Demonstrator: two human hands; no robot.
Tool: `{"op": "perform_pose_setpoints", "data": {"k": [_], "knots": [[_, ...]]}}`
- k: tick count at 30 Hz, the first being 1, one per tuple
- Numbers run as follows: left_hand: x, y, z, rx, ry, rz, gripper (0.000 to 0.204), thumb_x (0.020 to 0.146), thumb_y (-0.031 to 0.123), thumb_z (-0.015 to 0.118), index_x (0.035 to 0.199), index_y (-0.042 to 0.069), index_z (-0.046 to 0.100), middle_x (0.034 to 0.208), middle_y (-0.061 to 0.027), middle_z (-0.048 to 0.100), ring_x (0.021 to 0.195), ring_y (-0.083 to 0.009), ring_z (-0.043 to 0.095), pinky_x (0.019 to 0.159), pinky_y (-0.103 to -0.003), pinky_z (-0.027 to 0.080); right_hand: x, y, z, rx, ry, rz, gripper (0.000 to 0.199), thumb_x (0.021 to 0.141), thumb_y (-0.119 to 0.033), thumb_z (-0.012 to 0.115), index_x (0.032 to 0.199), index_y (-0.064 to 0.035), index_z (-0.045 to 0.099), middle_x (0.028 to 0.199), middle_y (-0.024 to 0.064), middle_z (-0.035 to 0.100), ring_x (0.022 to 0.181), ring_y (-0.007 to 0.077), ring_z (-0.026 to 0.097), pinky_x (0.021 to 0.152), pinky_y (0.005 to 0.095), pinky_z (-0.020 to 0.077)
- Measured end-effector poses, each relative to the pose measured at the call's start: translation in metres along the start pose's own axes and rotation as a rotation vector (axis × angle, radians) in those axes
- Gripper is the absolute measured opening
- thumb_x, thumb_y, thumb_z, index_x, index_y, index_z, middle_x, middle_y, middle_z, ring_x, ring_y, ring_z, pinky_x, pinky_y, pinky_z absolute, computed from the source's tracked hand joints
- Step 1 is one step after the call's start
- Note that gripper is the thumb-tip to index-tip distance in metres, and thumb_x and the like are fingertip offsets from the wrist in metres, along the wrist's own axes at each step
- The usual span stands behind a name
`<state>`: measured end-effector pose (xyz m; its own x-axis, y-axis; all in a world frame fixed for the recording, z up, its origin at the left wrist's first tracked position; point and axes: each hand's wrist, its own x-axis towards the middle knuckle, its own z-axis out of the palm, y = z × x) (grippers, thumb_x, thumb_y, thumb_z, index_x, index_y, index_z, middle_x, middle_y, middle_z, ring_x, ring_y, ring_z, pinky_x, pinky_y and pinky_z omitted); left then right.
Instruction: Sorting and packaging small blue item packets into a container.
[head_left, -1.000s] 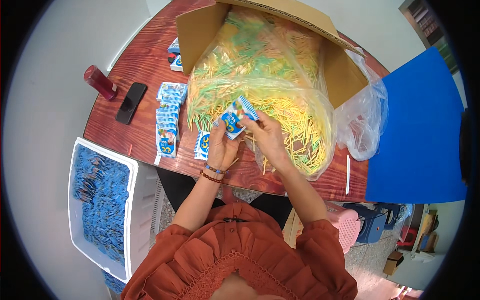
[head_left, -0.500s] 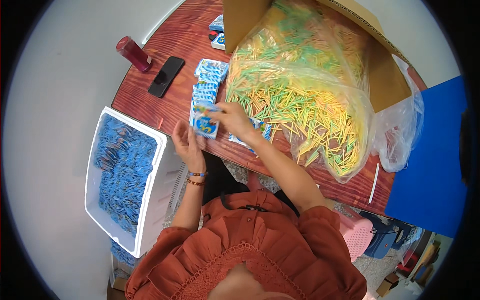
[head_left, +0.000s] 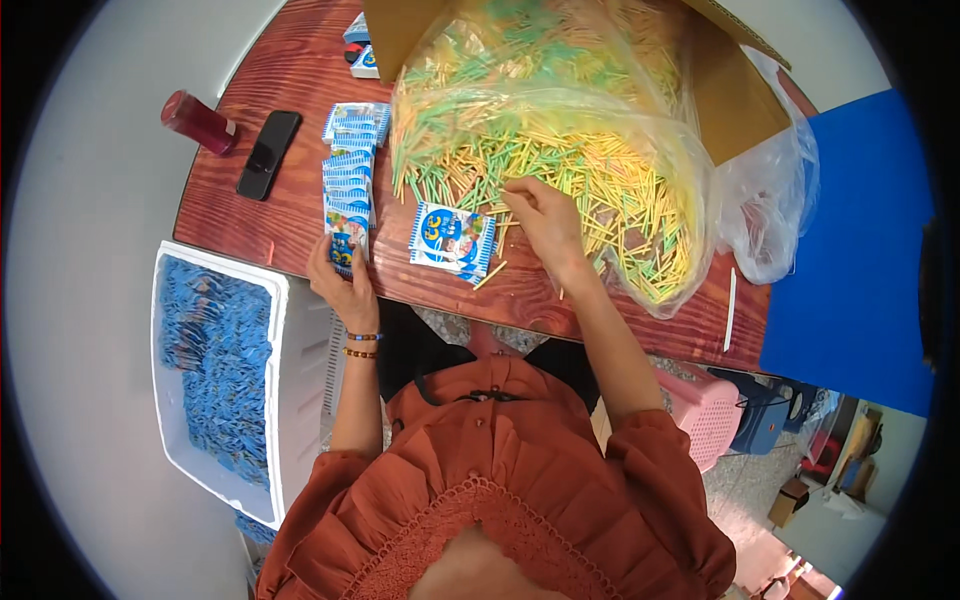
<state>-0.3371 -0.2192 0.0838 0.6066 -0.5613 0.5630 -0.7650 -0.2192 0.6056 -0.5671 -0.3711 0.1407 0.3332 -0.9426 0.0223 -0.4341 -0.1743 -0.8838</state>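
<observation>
A row of overlapping blue-and-white packets (head_left: 347, 180) runs along the table. At its near end my left hand (head_left: 347, 287) grips the last packet (head_left: 348, 232) between thumb and fingers. My right hand (head_left: 548, 228) is at the near edge of a heap of thin yellow, green and orange sticks (head_left: 560, 165). Its fingertips are pinched together among the sticks; what they hold, if anything, is too small to make out. Between my hands lies a small stack of similar packets (head_left: 452, 238), with a loose yellow stick (head_left: 490, 275) beside it.
The sticks spill from a clear plastic bag (head_left: 655, 125) in a cardboard box (head_left: 740, 110). A phone (head_left: 268, 155) and a red-filled jar (head_left: 198, 122) stand at the left. A white foam box (head_left: 280, 390) full of blue packets sits beside the table. A blue board (head_left: 850, 250) is at the right.
My right hand has left the packet at the row's near end and moved right to the sticks. My left hand has closed on that packet. The whole view has shifted.
</observation>
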Motion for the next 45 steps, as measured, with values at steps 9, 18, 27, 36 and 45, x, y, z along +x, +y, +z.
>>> {"op": "perform_pose_setpoints", "data": {"k": [9, 18, 27, 36, 45], "knots": [[-0.007, -0.005, 0.004, -0.176, 0.036, -0.085, 0.047, 0.089, 0.015, 0.064, 0.127, -0.004, 0.045, 0.124, -0.017, 0.048, 0.115, -0.0311, 0.045, 0.099, -0.04, 0.035, -0.006, 0.004, 0.022, -0.526, -0.051, -0.328, 0.026, 0.073, -0.029, 0.072, 0.079, -0.0057, 0.063, 0.085, 0.0097, 0.062, 0.087, 0.029, 0.059, 0.08, 0.0395, 0.0435], [0.02, 0.054, -0.007, -0.013, -0.122, 0.153, 0.044, 0.086, 0.009, 0.066, 0.126, 0.001, 0.049, 0.125, -0.0158, 0.048, 0.12, -0.03, 0.04, 0.1, -0.038, 0.034, 0.0, 0.008, 0.008, -0.322, 0.044, -0.441, 0.019, 0.083, -0.023, 0.062, 0.086, -0.0066, 0.071, 0.085, 0.0076, 0.067, 0.083, 0.0276, 0.063, 0.071, 0.0364, 0.0491], [0.039, 0.116, 0.03, -0.762, -0.783, -0.299, 0.027, 0.084, 0.006, 0.069, 0.107, 0.001, 0.058, 0.097, -0.0041, 0.064, 0.076, -0.0084, 0.06, 0.067, -0.022, 0.049, -0.008, -0.009, -0.03, 0.12, -0.352, -0.166, 0.013, 0.087, -0.013, 0.063, 0.09, -0.0018, 0.068, 0.075, 0.0021, 0.061, 0.073, 0.0077, 0.056, 0.065, 0.0237, 0.0443], [0.015, 0.132, 0.05, -1.181, -0.732, -0.735, 0.007, 0.086, 0.006, 0.068, 0.092, 0.003, 0.067, 0.084, -0.0024, 0.068, 0.07, -0.0065, 0.061, 0.062, -0.021, 0.049, -0.03, 0.024, -0.023, 0.728, -0.118, 0.063, 0.012, 0.082, -0.01, 0.072, 0.077, -0.0022, 0.065, 0.066, -0.0061, 0.054, 0.06, 0.0007, 0.043, 0.052, 0.0203, 0.0347], [0.003, 0.135, 0.054, -1.282, -0.69, -0.891, 0.01, 0.086, 0.006, 0.067, 0.095, 0.001, 0.068, 0.088, -0.0048, 0.07, 0.074, -0.0089, 0.064, 0.063, -0.022, 0.051, -0.038, 0.029, -0.042, 0.389, -0.186, 0.118, 0.013, 0.086, -0.011, 0.068, 0.093, -0.0003, 0.07, 0.077, -0.0013, 0.066, 0.067, 0.0021, 0.054, 0.058, 0.0186, 0.043]]}}
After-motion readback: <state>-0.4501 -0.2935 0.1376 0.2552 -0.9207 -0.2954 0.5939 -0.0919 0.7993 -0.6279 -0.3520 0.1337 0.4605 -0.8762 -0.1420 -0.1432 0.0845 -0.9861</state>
